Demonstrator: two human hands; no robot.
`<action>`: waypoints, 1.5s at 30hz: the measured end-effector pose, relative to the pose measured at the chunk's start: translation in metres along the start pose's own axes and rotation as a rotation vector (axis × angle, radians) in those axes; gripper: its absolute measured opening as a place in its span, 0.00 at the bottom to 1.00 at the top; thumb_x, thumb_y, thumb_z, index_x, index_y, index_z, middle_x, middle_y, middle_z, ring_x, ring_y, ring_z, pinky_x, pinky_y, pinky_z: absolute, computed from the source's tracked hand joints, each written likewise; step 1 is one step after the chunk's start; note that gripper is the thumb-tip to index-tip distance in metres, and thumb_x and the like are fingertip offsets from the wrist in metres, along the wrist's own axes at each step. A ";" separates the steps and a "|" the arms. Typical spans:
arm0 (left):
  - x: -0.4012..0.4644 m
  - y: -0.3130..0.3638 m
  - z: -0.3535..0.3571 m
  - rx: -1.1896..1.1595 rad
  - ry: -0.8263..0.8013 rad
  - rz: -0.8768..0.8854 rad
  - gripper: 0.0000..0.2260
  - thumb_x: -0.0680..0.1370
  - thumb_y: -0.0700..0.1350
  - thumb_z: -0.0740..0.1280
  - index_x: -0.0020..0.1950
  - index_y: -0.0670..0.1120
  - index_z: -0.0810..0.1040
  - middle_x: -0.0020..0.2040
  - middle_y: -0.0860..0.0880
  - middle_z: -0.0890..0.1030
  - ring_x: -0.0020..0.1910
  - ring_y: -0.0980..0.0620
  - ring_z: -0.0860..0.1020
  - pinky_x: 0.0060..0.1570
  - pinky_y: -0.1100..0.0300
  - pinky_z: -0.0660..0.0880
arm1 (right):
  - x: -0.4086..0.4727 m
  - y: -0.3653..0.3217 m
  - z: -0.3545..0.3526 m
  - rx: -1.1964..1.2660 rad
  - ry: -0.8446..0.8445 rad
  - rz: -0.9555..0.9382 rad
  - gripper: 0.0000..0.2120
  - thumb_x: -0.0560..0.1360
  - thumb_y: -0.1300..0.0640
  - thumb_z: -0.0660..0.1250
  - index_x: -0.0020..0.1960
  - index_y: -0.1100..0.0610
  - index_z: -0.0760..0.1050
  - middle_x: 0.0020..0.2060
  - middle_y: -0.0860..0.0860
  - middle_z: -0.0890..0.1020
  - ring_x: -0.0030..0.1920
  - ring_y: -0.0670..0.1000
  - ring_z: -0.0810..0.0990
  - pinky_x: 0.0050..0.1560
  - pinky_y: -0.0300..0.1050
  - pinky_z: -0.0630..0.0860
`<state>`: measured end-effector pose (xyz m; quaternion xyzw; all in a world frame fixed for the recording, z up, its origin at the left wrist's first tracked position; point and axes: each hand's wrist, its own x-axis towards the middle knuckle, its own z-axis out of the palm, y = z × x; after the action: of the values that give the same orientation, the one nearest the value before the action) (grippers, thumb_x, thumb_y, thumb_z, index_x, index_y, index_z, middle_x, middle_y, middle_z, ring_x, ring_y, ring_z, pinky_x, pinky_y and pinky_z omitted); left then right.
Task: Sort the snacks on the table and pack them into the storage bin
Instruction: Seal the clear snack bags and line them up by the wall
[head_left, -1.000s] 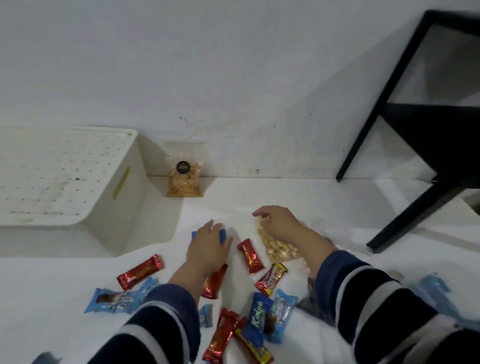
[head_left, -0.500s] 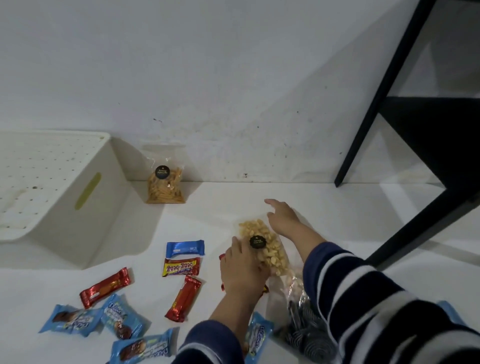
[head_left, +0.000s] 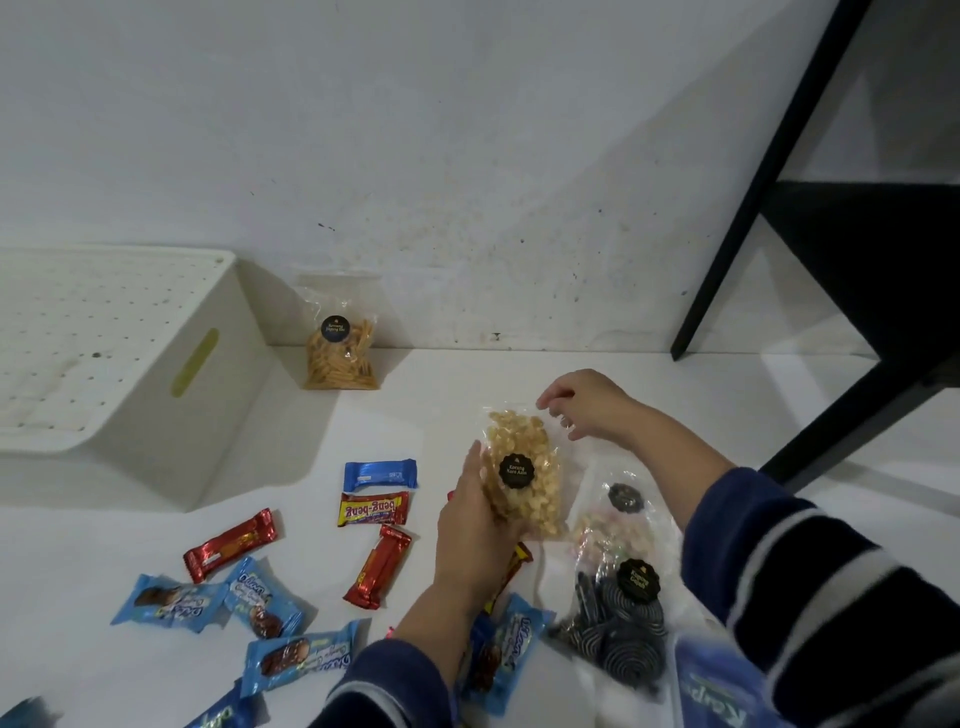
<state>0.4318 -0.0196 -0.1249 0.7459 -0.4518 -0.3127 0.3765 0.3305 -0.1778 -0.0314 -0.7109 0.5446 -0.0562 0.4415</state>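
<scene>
From my feed, the storage bin ran off the left edge. My left hand hid most of a red bar. A blue packet at the bottom edge was blurred and cut off.
</scene>
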 end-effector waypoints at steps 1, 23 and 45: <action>-0.002 0.002 -0.003 -0.062 -0.006 -0.025 0.48 0.69 0.43 0.76 0.76 0.58 0.46 0.64 0.56 0.73 0.61 0.53 0.75 0.61 0.55 0.74 | -0.008 0.000 -0.002 0.038 0.005 -0.012 0.11 0.79 0.64 0.58 0.45 0.55 0.78 0.44 0.50 0.78 0.43 0.50 0.74 0.45 0.45 0.77; -0.022 0.004 -0.051 0.082 -0.270 0.288 0.47 0.75 0.35 0.64 0.67 0.76 0.38 0.49 0.50 0.76 0.49 0.51 0.78 0.56 0.48 0.77 | -0.098 0.020 0.006 -0.265 0.206 -0.094 0.09 0.77 0.65 0.62 0.46 0.56 0.79 0.45 0.52 0.79 0.38 0.50 0.77 0.43 0.43 0.75; -0.055 0.007 -0.066 0.312 -0.321 0.325 0.47 0.77 0.35 0.64 0.67 0.71 0.32 0.52 0.47 0.77 0.47 0.48 0.78 0.49 0.48 0.78 | -0.117 0.013 0.032 -0.207 0.158 -0.156 0.05 0.75 0.62 0.66 0.47 0.57 0.81 0.42 0.48 0.79 0.40 0.44 0.75 0.41 0.34 0.70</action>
<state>0.4602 0.0468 -0.0772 0.6535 -0.6620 -0.2891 0.2260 0.2924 -0.0636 -0.0129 -0.7860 0.5238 -0.0896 0.3160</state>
